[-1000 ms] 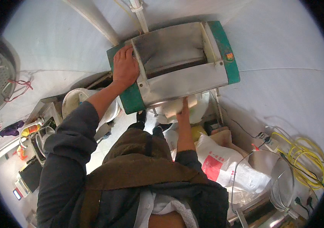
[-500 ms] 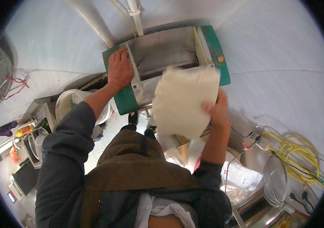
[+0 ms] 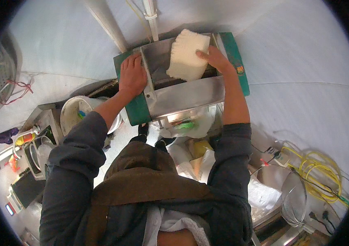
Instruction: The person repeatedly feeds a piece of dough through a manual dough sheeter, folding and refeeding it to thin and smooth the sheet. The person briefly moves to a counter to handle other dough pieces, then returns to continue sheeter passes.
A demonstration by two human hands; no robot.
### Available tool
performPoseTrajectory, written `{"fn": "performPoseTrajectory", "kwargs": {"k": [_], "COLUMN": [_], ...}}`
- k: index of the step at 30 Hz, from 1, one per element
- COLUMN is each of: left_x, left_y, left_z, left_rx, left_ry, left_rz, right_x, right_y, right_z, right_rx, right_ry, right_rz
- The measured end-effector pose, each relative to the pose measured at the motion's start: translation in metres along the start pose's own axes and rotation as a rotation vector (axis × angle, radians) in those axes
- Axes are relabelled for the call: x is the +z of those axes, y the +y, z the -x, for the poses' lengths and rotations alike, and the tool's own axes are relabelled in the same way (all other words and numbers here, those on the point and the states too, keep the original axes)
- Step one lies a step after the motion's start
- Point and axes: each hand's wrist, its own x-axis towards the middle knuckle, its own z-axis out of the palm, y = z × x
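A cream-coloured sheet of dough (image 3: 189, 55) with ragged edges is in my right hand (image 3: 217, 59). The thumb lies on top of the sheet, with the other fingers mostly hidden. The dough is over the steel-lined opening of a dough roller machine (image 3: 186, 96), which has green end panels. Its lower edge reaches down toward the dark slot inside; whether it touches the rollers I cannot tell. My left hand (image 3: 132, 76) rests on the machine's left green end, fingers stretched out beside the steel rim and holding nothing.
A white bucket (image 3: 74, 115) stands left of the machine. Below the machine are plastic bags (image 3: 182, 160). To the right are a coiled yellow cable (image 3: 320, 172), a power strip (image 3: 279, 158) and a wire strainer (image 3: 295, 205). A white wall (image 3: 289, 49) rises behind.
My right hand has carried the dough sheet forward, from in front of the machine to over its opening. The bags below now show. My left hand has stayed on the green end.
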Motion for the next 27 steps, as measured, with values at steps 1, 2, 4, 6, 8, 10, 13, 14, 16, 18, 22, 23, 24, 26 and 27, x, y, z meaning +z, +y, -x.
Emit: {"fn": "performPoseTrajectory", "kwargs": {"k": [1,2,4,6,8,10,13,14,16,18,22,23,24,26,27], "left_x": [0.002,0.004,0.004,0.004,0.006,0.006,-0.001,0.003,0.006,0.006,0.005,0.005,0.005,0.005,0.005], "left_y": [-0.003,-0.007,-0.004,0.000,-0.001,0.001,-0.001,-0.002,-0.001,-0.002,-0.005,-0.006,-0.006,-0.004,-0.002], "left_z": [-0.001,0.000,-0.001,-0.001,-0.003,-0.001,-0.002,-0.001,-0.001,0.000,0.000,0.000,0.000,-0.001,-0.003], "left_rx": [0.009,0.020,0.033,0.035,0.032,0.026,0.030,0.033,0.025,0.002,0.080,0.081,0.082,0.068,0.064], "left_ry": [0.012,0.024,0.031,0.030,0.036,0.038,0.049,0.027,0.023,0.021,0.036,0.035,0.034,0.023,0.019], "left_rz": [0.006,0.014,0.016,-0.005,0.027,0.036,-0.004,-0.011,-0.015,-0.030,0.005,-0.004,-0.013,-0.005,0.001], "right_x": [0.001,0.006,0.017,0.026,0.047,0.071,0.104,0.113,0.131,0.156,0.213,0.223,0.231,0.240,0.238], "right_y": [-0.009,-0.018,-0.024,-0.028,-0.027,-0.030,-0.041,-0.037,-0.001,0.048,0.154,0.164,0.171,0.181,0.185], "right_z": [0.002,0.004,0.014,0.029,0.050,0.083,0.143,0.169,0.220,0.253,0.257,0.246,0.233,0.204,0.188], "right_rx": [0.049,0.099,0.199,0.287,0.117,-0.019,-0.071,0.012,-0.085,0.044,0.217,0.258,0.301,0.183,0.120], "right_ry": [0.018,0.037,0.100,0.184,0.432,0.620,0.672,0.570,0.418,0.439,0.556,0.597,0.639,0.577,0.547], "right_rz": [0.137,0.274,0.421,0.441,0.511,0.397,-0.365,-0.814,-1.269,-1.405,-1.869,-1.939,-2.007,-2.055,-2.076]}}
